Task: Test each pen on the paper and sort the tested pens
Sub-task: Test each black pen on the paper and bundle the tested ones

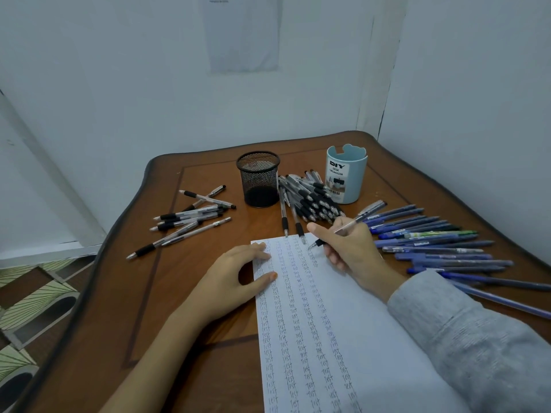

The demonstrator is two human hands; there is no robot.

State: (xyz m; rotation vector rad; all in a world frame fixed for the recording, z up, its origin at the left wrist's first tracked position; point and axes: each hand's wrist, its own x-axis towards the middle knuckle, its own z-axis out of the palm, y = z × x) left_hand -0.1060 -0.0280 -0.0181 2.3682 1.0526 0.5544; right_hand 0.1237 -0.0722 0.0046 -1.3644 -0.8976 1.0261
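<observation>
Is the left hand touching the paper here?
Touching. The head view shows the left hand with its fingertips and thumb lying on the left edge of the paper, with no gap visible.

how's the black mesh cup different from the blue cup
The mesh cup is black, see-through wire; the blue cup is solid pale blue with a printed label. The mesh cup's rim is a plain circle; the blue cup's rim is notched. The mesh cup stands left of the pen pile, the blue cup right of it. Both stand upright, with no pens sticking out.
</observation>
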